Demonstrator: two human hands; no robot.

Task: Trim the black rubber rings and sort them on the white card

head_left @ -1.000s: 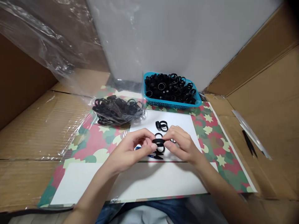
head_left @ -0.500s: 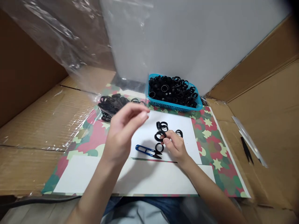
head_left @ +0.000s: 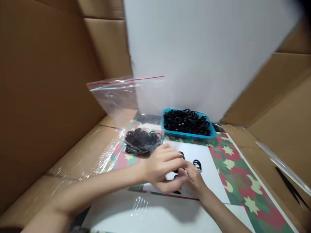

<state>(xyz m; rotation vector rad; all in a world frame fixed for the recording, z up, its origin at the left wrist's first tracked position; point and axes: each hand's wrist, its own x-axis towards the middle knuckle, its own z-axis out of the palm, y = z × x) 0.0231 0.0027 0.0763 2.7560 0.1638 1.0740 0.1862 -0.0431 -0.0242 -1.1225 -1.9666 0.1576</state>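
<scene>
My left hand [head_left: 164, 166] reaches across the white sheet [head_left: 211, 181] and overlaps the fingertips of my right hand [head_left: 194, 178]. The left thumb and fingers are apart, slightly blurred, with no object visible in them. Closed fingers on my right hand pinch a black ring, of which only a dark sliver shows behind the left hand. Just beyond the hands, part of another black ring [head_left: 182, 155] is visible. A small group of black rings [head_left: 197, 165] lies to the right. My left hand covers most of the blue thread snips; a dark tip [head_left: 177, 192] shows below it.
A blue basket [head_left: 189, 135] heaped with black rings stands at the back. Left of it lies a clear zip bag [head_left: 114, 94] with black rings [head_left: 142, 140] inside. Black tweezers [head_left: 289, 184] lie at the far right. Cardboard walls [head_left: 43, 81] enclose the camouflage-patterned mat [head_left: 255, 194].
My left hand has swung right and down, from above the sheet to my right hand. The head view has tilted up, so the bag's red zip edge now shows.
</scene>
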